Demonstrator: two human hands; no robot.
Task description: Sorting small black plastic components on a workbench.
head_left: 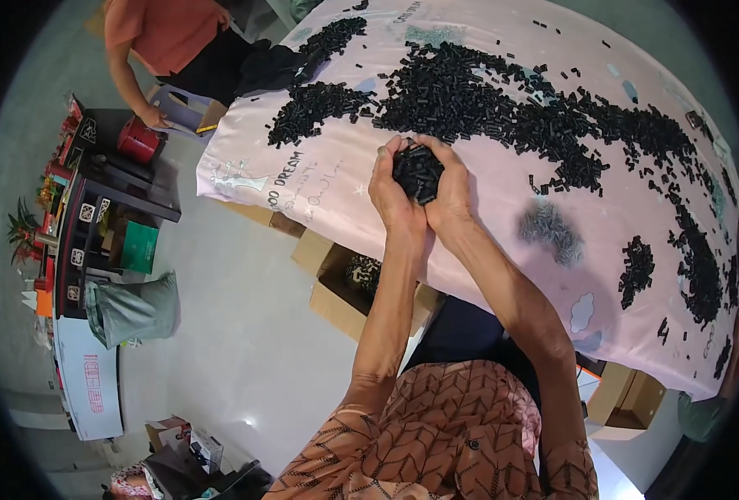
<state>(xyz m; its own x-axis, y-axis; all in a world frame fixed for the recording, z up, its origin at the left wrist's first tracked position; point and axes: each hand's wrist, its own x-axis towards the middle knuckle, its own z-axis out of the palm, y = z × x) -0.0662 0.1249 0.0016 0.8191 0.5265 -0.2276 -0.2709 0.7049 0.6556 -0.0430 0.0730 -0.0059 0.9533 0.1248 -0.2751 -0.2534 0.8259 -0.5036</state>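
Note:
My left hand (392,193) and my right hand (454,190) are cupped together over the table's near side, wrists touching. Between them they hold a heap of small black cylindrical pieces (419,173); the undersides of the palms are hidden. Just beyond my fingertips lies a large pile of the same black pieces (440,92), spread across a pale pink printed cloth (486,242). Smaller clusters (636,271) lie farther right on the cloth. Another pile (319,108) sits to the left of my hands.
Below the table edge stands an open cardboard box (336,304) with black pieces inside. Another cardboard box (628,398) is at the lower right. A person in a salmon top (157,37) stands at the far left with a hand on a box (187,108). A grey-green sack (136,310) rests by a dark cabinet.

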